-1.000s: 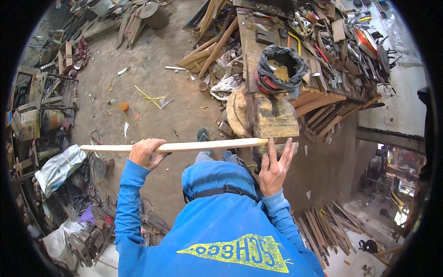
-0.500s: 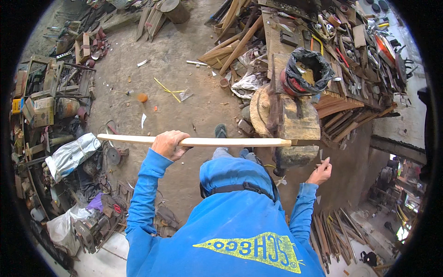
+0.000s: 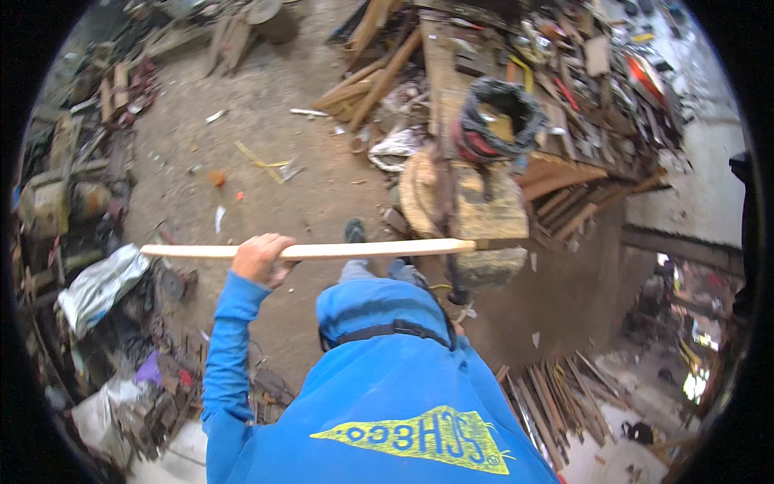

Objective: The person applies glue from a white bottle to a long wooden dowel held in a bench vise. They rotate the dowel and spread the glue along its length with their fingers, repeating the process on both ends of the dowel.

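My left hand [image 3: 264, 260] is wrapped round a long, pale, slim wooden slat [image 3: 363, 249], a little left of its middle. The slat lies almost level across the view. Its narrowed right end meets the gap in a worn, yellowish wooden block [image 3: 493, 194], with more of the block below the gap. Against the block's left side stands a rough round wooden disc [image 3: 418, 194]. Of my right hand [image 3: 459, 328] only a sliver seems to show beside my waist; its fingers are hidden behind my body.
A bucket lined with a black bag [image 3: 504, 121] stands beyond the block. Scrap wood and tools crowd the bench [image 3: 439, 73] at the far right. Wooden sticks [image 3: 556, 403] lie at the lower right. A white sack [image 3: 105, 286] rests among clutter on the left.
My right hand has drawn in from beside the block to my waist, mostly out of sight. The whole view has shifted and blurred. My left hand keeps its hold on the slat.
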Demonstrator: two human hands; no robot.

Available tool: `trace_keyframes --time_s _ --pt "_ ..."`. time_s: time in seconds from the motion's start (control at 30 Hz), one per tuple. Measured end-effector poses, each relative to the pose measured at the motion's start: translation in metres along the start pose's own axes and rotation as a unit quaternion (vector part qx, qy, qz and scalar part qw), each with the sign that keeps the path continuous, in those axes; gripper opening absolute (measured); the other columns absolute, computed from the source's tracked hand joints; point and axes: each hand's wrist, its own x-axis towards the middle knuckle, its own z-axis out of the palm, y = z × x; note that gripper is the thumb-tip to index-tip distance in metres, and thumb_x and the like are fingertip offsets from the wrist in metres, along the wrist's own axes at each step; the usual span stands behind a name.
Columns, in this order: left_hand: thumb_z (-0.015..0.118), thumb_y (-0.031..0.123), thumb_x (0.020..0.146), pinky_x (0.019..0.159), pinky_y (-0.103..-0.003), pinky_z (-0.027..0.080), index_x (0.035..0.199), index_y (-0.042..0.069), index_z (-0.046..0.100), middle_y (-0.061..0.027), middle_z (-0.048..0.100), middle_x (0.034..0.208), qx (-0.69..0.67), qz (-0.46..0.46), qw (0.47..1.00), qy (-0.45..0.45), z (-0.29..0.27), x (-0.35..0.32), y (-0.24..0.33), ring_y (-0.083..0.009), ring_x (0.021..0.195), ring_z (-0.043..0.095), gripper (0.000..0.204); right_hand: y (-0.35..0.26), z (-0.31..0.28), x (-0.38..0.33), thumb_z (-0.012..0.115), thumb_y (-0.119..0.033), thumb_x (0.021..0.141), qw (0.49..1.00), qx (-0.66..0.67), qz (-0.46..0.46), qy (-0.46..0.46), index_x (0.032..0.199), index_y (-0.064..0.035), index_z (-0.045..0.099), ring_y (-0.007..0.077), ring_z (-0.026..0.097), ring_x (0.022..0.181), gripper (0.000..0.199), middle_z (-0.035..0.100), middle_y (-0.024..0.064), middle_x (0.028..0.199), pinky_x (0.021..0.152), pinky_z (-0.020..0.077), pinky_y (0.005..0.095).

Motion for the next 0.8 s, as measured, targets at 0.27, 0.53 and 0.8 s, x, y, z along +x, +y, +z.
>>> trace_keyframes --time_s 0.27,0.53,0.8 --pt "0.077 0.019 0.073 0.069 -0.040 0.051 0.097 0.011 0.067 -0.0076 0.067 0.086 0.033 0.003 0.999 -0.007 -0.001 0.002 0.005 -0.0300 0.079 0.065 0.027 -0.059 -0.006 0.032 0.054 -0.050 0.097 0.781 0.593 0.151 -0.125 0.132 -0.0025 0.055 0.0354 0.055 0.124 0.059 0.056 0.0185 0.136 0.106 0.0441 0.0529" --pt "0.080 0.021 0.071 0.071 -0.040 0.052 0.104 0.012 0.069 -0.0078 0.065 0.085 0.028 0.011 1.000 0.001 -0.004 0.000 0.008 -0.0285 0.080 0.064 0.036 -0.110 -0.098 0.092 0.047 -0.059 0.094 0.552 0.824 0.124 0.021 0.151 -0.0088 0.032 0.0377 0.035 0.140 0.077 0.034 0.0160 0.155 0.116 0.0268 0.0551" --pt "0.081 0.020 0.070 0.071 -0.040 0.052 0.105 0.012 0.069 -0.0071 0.067 0.087 0.022 0.009 1.000 0.007 -0.004 -0.002 0.009 -0.0280 0.080 0.064 0.037 -0.067 -0.136 0.086 0.073 -0.043 0.083 0.539 0.801 0.259 0.032 0.149 -0.0082 0.034 0.0379 0.031 0.143 0.085 0.029 0.0211 0.155 0.113 0.0331 0.0518"
